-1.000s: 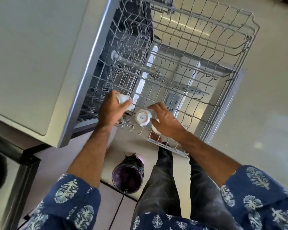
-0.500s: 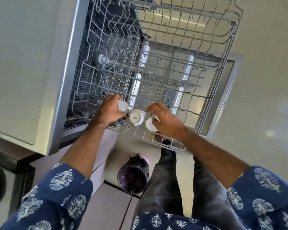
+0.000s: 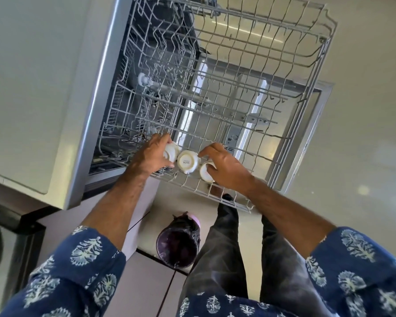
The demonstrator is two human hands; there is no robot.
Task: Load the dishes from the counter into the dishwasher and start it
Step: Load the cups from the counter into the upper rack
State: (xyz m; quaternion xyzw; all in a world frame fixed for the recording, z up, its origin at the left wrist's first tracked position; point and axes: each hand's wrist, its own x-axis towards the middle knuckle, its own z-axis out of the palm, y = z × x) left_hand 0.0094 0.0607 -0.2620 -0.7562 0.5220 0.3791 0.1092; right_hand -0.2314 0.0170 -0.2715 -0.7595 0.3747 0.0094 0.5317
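One "SISTA"-marked cup, upturned.

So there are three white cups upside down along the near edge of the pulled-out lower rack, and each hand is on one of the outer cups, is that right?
One thing is off: it is the upper rack, not the lower; the open door shows through its wires in the head view. The rest holds: three white cups sit upside down along its near edge, left hand on the left cup, right hand on the right cup.
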